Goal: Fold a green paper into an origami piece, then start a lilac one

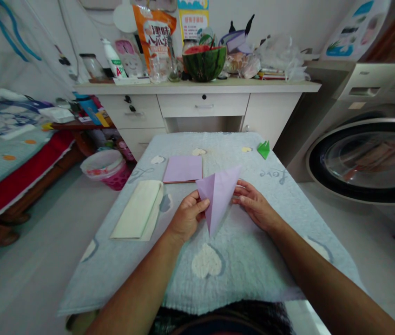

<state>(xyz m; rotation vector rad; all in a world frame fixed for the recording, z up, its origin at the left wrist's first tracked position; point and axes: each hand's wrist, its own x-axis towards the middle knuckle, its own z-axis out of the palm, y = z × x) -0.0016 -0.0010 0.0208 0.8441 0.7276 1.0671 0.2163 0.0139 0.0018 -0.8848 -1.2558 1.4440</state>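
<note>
- The surface (274,223) is a small table covered with a pale blue towel cloth; the cloth has white heart patches and the word "love" stitched on it.
- Behind it stands a white desk (202,104) with drawers, and on this desk are a half watermelon (204,63), an orange snack bag (154,32), bottles and plastic bags.
- A washing machine (365,158) with a round glass door is at the right, a bed (2,153) with a patterned cover is at the left, and a pink bin (106,168) stands on the floor near the bed.
- The left hand (187,216) pinches the left edge of a lilac folded paper (218,193) between thumb and fingers, so it is closed on the sheet.
- The right hand (255,204) lies flat with fingers stretched out, the fingertips touching the right edge of the same paper; it does not clamp it.
- Both forearms reach forward from the bottom of the view, and the hands are a little apart with the paper between them.
- The paper is thin and matte, folded to a long triangle with its sharp point towards the person, at the middle of the surface.
- A stack of square lilac sheets (182,168) lies just behind it, a cream folded cloth (140,209) lies to the left, and a small green folded paper piece (263,149) stands near the far right corner.
</note>
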